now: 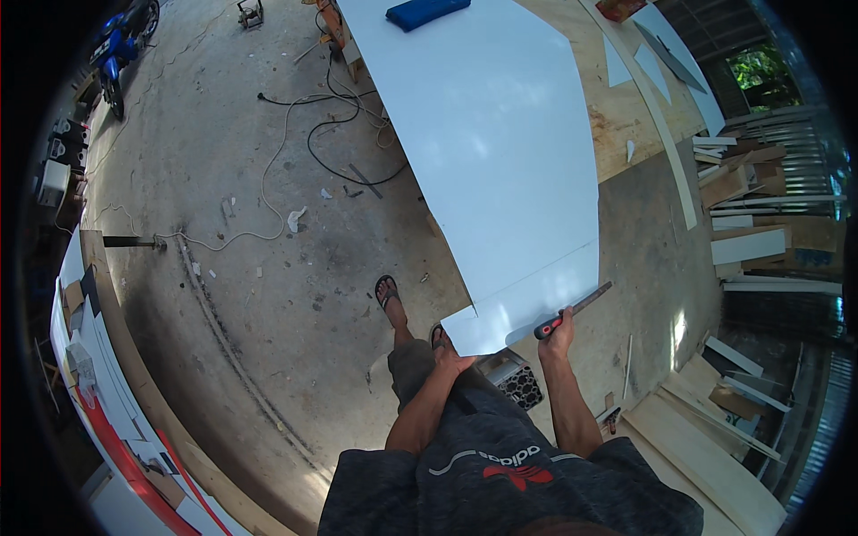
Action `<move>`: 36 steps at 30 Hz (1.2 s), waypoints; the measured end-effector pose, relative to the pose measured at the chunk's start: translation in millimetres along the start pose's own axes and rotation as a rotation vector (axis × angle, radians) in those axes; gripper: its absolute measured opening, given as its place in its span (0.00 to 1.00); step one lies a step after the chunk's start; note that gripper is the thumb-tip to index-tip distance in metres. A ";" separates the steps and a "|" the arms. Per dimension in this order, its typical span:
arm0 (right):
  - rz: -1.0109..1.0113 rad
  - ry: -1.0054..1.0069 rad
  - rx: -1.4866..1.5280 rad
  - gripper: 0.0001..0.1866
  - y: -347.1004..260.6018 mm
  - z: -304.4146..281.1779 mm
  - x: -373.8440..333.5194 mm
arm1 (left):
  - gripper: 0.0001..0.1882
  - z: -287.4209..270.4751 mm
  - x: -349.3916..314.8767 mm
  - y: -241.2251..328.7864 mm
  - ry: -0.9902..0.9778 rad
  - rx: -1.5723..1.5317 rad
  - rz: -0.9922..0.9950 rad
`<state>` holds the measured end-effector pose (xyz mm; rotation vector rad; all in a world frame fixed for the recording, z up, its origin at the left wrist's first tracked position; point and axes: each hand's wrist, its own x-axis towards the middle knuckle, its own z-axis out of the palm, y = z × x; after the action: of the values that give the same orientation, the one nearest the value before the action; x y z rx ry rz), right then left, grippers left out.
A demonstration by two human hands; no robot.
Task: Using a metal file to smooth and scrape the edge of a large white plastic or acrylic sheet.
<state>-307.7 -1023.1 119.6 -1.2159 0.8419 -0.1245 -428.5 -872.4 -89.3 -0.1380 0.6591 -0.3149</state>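
Note:
A large white sheet [500, 152] stretches away from me over a wooden-topped table, its narrow end toward my body. Across that end runs a thin straight line, with a short slit at the left edge. My left hand [454, 360] grips the sheet's near left corner from below, its fingers partly hidden by the panel. In my right hand [559, 335] is a file [590, 298] with a black and red handle. Its long dark blade points away and to the right, lying against or just over the sheet's near right edge; contact is unclear.
A blue pouch [427, 12] rests on the sheet's far end. Cables [308, 103] trail over the concrete floor at left. Wood and board offcuts [751, 241] are stacked along the right wall. A crate-like thing with round holes [520, 386] stands below the sheet, by my legs.

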 end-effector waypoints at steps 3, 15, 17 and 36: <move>0.019 -0.019 0.128 0.17 2.2 14.0 13.7 | 0.28 31.1 3.7 24.8 0.108 -0.045 -0.014; -0.095 0.045 -0.220 0.18 -28.2 79.4 64.3 | 0.20 126.4 -17.9 79.4 0.385 0.144 0.222; -0.123 0.113 -0.473 0.18 -34.2 69.9 31.5 | 0.22 137.5 -23.9 92.1 0.344 0.151 0.219; -0.496 -0.846 -1.786 0.15 -97.4 158.0 -91.4 | 0.29 242.8 22.7 154.2 0.020 0.378 0.054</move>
<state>-239.3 -891.6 263.9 -2.7838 -0.3908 0.8861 -223.4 -727.9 53.2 0.2435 0.6112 -0.3833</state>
